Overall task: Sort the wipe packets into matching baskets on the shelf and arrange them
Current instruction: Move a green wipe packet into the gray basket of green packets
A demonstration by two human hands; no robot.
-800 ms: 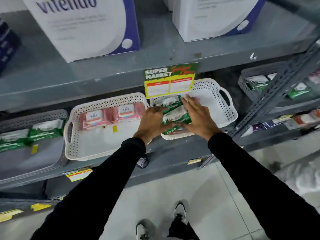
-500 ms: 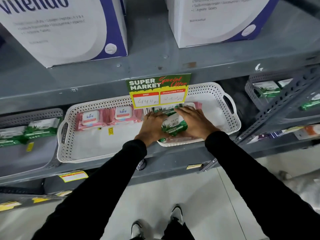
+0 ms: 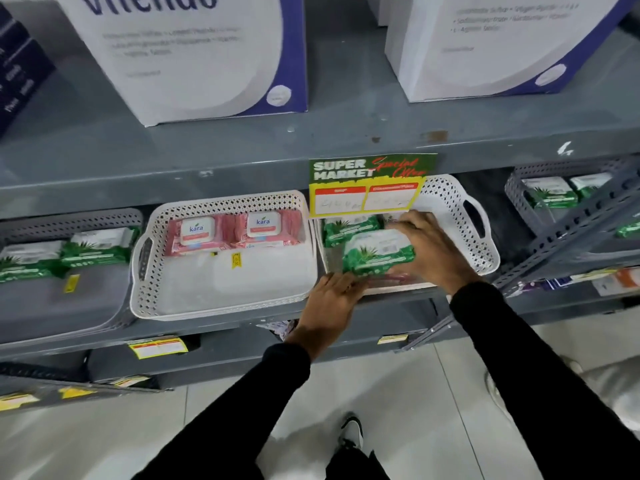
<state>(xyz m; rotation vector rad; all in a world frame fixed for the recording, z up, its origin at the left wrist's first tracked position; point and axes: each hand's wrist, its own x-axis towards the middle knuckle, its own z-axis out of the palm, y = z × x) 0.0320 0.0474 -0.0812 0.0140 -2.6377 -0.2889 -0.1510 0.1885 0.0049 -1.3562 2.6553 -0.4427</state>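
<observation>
The right white basket (image 3: pixel 483 252) holds green wipe packets (image 3: pixel 348 228) at its back. My right hand (image 3: pixel 433 251) grips another green wipe packet (image 3: pixel 377 254) from its right side, raised over the basket's front. Under it lies a pink wipe packet (image 3: pixel 394 279). My left hand (image 3: pixel 332 296) is palm down at the basket's front rim, fingertips on the pink packet's left end; I cannot make out whether it grips. The middle white basket (image 3: pixel 221 306) has two pink kara packets (image 3: pixel 197 233) side by side at its back.
A grey basket (image 3: pixel 69 306) on the left holds green packets (image 3: pixel 100 247). Another grey basket (image 3: pixel 516 192) with green packets sits far right behind a slanted metal strut (image 3: pixel 568 233). A price sign (image 3: pixel 370 185) hangs over the right basket. Large white boxes (image 3: pixel 194 53) stand on the shelf above.
My left hand has let go of the green packet and dropped to the basket's front rim at the pink packet. My right hand still holds the green packet.
</observation>
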